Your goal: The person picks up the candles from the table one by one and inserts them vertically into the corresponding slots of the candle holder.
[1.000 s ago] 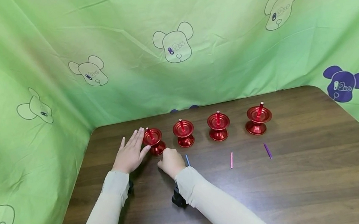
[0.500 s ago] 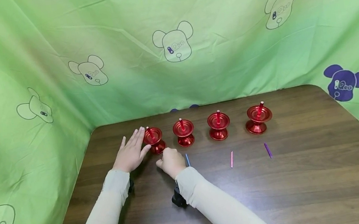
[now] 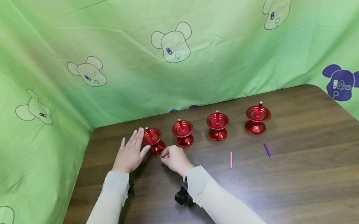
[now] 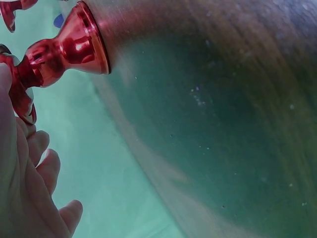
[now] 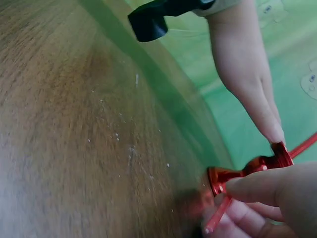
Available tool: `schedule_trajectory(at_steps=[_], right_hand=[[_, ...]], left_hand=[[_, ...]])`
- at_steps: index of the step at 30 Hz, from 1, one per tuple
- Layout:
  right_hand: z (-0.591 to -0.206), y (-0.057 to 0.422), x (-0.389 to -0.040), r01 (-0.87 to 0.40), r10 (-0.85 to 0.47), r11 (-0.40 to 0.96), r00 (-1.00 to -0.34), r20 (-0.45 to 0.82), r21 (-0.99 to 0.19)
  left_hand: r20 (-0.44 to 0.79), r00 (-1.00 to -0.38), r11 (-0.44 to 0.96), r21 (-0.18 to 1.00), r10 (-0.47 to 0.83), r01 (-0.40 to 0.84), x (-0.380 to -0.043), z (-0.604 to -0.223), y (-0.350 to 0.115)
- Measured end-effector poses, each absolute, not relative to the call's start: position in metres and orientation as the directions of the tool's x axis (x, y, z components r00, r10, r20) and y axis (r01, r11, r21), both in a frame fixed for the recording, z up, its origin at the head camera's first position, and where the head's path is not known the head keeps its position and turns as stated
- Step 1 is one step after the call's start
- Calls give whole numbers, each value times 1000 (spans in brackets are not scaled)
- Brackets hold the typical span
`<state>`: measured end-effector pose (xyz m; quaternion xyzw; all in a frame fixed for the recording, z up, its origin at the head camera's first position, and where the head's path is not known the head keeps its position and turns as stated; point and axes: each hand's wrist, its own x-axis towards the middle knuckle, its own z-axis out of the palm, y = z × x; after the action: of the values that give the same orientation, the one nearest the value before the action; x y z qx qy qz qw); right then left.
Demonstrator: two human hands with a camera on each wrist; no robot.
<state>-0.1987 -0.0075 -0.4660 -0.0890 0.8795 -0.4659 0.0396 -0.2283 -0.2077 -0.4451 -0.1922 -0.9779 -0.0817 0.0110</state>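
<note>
Four-fingered reach of my left hand (image 3: 130,154) lies straight along the left side of the leftmost red metal candle holder (image 3: 157,148), thumb near its front. A short red stick with a pale tip (image 3: 148,132) stands up from that holder's dish. Just in front of the holder's foot, my right hand (image 3: 176,160) pinches a thin red candle (image 5: 218,214) between thumb and fingers; the right wrist view shows it beside the foot. In the left wrist view, the holder (image 4: 74,44) stands upright on the table, its dish by my left hand (image 4: 32,183).
Farther right stand the second holder (image 3: 185,140), third holder (image 3: 218,134) and rightmost holder (image 3: 255,127), each with a red stick. A pink candle (image 3: 231,159) and a purple candle (image 3: 267,150) lie on the brown table (image 3: 295,187). Green printed cloth (image 3: 135,83) hangs behind.
My right hand has shifted slightly right and turned, so its thumb and fingertips now show. It now covers most of the blue candle. My left hand stays at the holder.
</note>
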Motion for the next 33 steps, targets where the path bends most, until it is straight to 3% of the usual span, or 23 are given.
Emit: schedule_trajectory(at_steps=[6, 18, 33], right_hand=[[-466, 2, -200, -157, -232, 409, -971, 64, -899], [-457, 13, -208, -113, -245, 165, -967, 71, -980], [-443, 13, -216, -180, -215, 108, -964, 153, -978]], left_hand=[[59, -925, 911, 161, 374, 379, -229, -447, -209], [45, -926, 914, 154, 374, 376, -231, -448, -210], [65, -921, 905, 173, 383, 389, -231, -449, -210]])
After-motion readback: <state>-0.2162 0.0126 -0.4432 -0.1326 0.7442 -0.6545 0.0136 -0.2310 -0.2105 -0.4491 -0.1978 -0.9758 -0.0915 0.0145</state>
